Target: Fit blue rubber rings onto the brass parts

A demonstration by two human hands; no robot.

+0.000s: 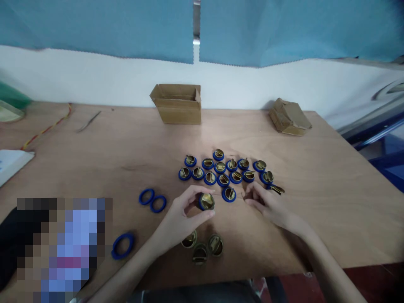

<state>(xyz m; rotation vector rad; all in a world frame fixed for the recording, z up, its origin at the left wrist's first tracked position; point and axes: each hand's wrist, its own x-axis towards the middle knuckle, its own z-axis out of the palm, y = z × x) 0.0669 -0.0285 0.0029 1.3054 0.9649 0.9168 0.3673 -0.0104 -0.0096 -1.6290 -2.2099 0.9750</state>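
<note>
My left hand (189, 210) grips a round brass-coloured clip piece (207, 201) between thumb and fingers, with some blue showing at its edge. To the right, my right hand (268, 204) has its fingers curled together near the table, close to a finished-looking clip piece in a blue ring (229, 194). A thin dark line shows at its fingertips; what they hold, if anything, I cannot make out. Beyond both hands lie several similar brass pieces in blue rings (223, 180). Below my left hand are 3 brass pieces without visible rings (216, 245).
Two loose blue rings (147, 196) lie left of my left hand, and another blue ring (123, 245) is nearer me. An open cardboard box (181, 113) and a crumpled carton (290, 118) stand at the back. Tweezers (89, 121) lie at the back left. A blurred patch covers the lower left.
</note>
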